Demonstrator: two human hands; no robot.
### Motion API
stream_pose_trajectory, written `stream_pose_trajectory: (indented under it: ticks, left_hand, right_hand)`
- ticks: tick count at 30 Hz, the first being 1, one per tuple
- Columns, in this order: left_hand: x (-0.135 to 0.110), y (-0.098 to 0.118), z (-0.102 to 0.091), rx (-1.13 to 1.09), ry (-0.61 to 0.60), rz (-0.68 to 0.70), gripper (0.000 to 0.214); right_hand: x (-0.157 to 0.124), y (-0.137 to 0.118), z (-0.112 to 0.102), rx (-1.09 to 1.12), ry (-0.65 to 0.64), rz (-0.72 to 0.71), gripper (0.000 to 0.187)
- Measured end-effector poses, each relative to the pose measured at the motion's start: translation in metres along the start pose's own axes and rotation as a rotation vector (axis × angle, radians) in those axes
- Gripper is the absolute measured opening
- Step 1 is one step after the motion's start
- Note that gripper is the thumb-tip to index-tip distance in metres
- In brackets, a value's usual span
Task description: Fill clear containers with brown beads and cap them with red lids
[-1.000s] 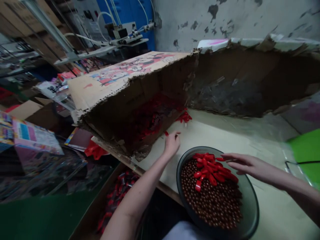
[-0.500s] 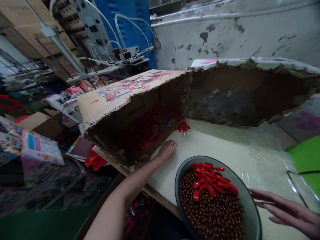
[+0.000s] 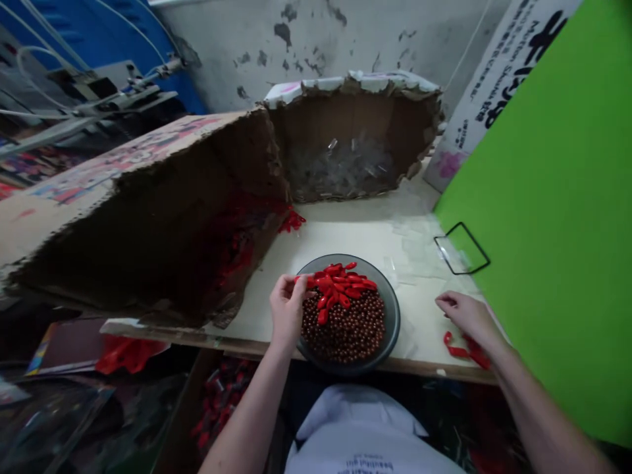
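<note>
The work in hand looked like sorting through the heap of glossy red pieces (image 3: 340, 286) that lay on the brown beads (image 3: 345, 336) in a shallow dark bowl (image 3: 392, 316). The heap sat on the upper half of the beads, and the bowl stood near the front edge of the pale table (image 3: 336, 237).

The left hand (image 3: 286, 309) was at the bowl's 9 o'clock rim, its thumb and fingers pinched shut on the end of one red piece, though the fingers hid most of it. The right hand (image 3: 469, 316) lay well apart at the bowl's 3 o'clock. It was loose and slightly curled, holding nothing that showed, and was just above a small tangle of red strips (image 3: 464, 350) on the table.

At the bowl's 10 o'clock stood a torn cardboard carton (image 3: 148, 243) with a red mass inside (image 3: 232, 250) and a small red spill (image 3: 291, 220) at its corner. At 12 o'clock, a second torn carton (image 3: 353, 112) held clear plastic pieces (image 3: 340, 168). A green board (image 3: 553, 197) closed off the view at 2 o'clock.

The next move called for a firm pinch on that red piece, so that it cleared the others without disturbing the loose beads.
</note>
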State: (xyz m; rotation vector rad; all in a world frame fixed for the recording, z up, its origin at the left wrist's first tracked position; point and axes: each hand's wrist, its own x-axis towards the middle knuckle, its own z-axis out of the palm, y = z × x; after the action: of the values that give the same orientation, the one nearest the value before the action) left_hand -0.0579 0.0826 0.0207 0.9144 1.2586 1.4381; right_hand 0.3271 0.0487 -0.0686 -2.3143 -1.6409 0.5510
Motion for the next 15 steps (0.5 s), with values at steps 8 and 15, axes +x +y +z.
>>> stream_pose_trajectory:
  ticks: [8,15]
  left_hand:
    - [-0.049,-0.023,0.008,-0.055,-0.065,-0.320,0.037]
    - [-0.079,-0.034,0.019,-0.051,-0.265,-0.468,0.037]
  right_hand:
    - [0.011,-0.014,0.019,-0.025,-0.160,-0.032,0.023]
    - [-0.022,-0.031,0.050,-0.043,-0.232,-0.110,0.040]
